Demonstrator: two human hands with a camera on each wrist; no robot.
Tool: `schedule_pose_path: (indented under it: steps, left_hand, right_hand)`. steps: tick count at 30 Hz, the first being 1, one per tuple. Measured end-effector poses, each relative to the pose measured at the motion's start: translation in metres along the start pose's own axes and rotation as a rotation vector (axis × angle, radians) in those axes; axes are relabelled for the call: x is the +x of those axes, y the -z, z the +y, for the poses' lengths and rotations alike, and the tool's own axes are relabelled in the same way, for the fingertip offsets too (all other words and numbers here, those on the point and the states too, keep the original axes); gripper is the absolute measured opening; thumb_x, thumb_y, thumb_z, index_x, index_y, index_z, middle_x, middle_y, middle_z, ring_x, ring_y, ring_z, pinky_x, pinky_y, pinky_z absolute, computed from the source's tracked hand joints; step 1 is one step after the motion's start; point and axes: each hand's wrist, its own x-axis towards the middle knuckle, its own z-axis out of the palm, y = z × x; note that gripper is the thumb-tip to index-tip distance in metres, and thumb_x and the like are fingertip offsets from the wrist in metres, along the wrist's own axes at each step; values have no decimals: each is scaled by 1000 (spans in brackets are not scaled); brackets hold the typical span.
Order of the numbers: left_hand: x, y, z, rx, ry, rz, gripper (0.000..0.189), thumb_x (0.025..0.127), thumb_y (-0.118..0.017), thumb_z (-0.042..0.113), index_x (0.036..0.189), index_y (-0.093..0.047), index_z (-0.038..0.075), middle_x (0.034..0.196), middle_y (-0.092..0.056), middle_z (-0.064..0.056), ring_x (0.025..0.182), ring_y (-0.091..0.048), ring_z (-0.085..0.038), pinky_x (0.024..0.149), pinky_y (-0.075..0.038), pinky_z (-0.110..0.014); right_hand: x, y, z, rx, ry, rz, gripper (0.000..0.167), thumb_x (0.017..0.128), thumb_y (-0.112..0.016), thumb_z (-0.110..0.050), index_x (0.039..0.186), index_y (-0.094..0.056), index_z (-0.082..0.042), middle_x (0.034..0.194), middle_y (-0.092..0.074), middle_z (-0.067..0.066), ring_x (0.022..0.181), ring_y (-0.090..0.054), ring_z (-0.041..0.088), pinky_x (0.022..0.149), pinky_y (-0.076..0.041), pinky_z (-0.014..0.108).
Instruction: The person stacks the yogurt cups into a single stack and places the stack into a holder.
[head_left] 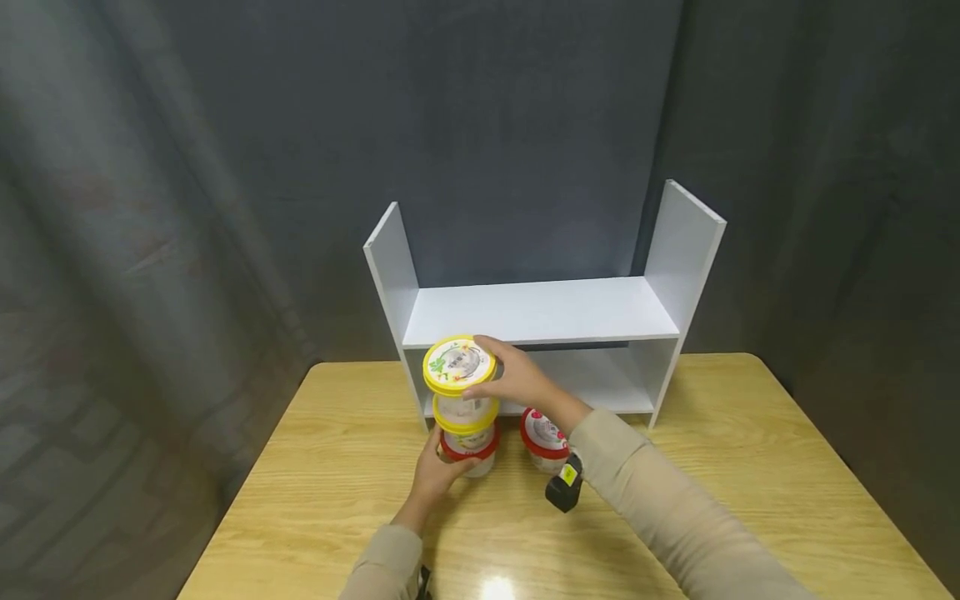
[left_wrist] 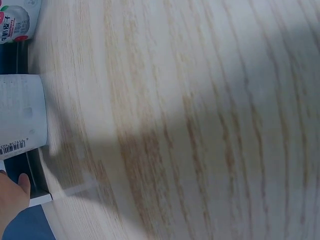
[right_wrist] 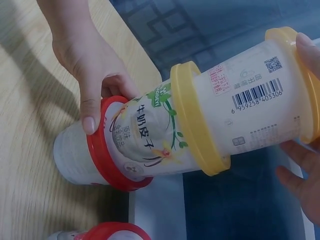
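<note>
Three tubs stand in a stack in front of the shelf. The lowest tub [right_wrist: 75, 155] has a red lid; a yellow-lidded tub [right_wrist: 155, 132] with green leaf print sits on it, and another yellow-lidded tub [right_wrist: 250, 97] with a barcode is on top. My left hand [head_left: 432, 473] grips the lowest tub at its lid, thumb over the red rim. My right hand [head_left: 521, 379] holds the top tub by its yellow lid, thumb and fingers on either side. A separate red-lidded tub [head_left: 546, 435] stands on the table, right of the stack, partly behind the right sleeve.
A white two-level shelf [head_left: 540, 312] with tall side panels stands at the back of the wooden table [head_left: 337, 467], close behind the stack. Dark curtains [head_left: 525, 142] hang behind and beside it. A black wrist camera [head_left: 564, 487] hangs under the right forearm.
</note>
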Motion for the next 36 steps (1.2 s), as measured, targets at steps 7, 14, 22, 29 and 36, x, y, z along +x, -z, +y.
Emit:
schedule_pose_path:
  steps: [7,14,22,29,36]
  left_hand:
    - [2,-1,-5,-21,7,-21,88,62,-77,24,135,-28,18,133,-34,-12,120,-29,-32,97,-21,-51]
    - [2,-1,-8,-36,10,0,90,61,-78,21,135,-28,12,132,-34,-16,119,-29,-35,96,-24,-52]
    - [6,1,-2,-3,29,12,92,60,-78,26,136,-27,14,134,-32,-16,122,-26,-34,97,-20,-51]
    - [6,5,-4,16,37,22,92,59,-79,23,135,-28,12,133,-32,-17,121,-26,-35,97,-21,-52]
    - [2,10,-10,18,31,36,93,59,-79,23,135,-28,10,131,-33,-20,119,-28,-38,96,-22,-53]
  right_hand:
    - [-1,0,1,1,-21,-4,92,62,-75,-38,135,-27,-9,137,-28,6,124,-25,20,100,-22,41]
    - [-2,-2,4,49,-22,-41,94,64,-75,-36,137,-21,-11,138,-28,4,124,-25,20,99,-21,45]
    - [-13,8,16,67,-15,22,90,68,-73,-30,137,-20,-10,136,-29,9,121,-31,27,96,-27,47]
    - [-31,12,36,68,-49,77,82,70,-71,-31,135,-27,-8,134,-32,14,120,-31,29,97,-28,43]
    - [-47,6,66,62,-85,139,76,71,-70,-26,131,-31,-2,129,-37,19,117,-34,36,96,-28,47]
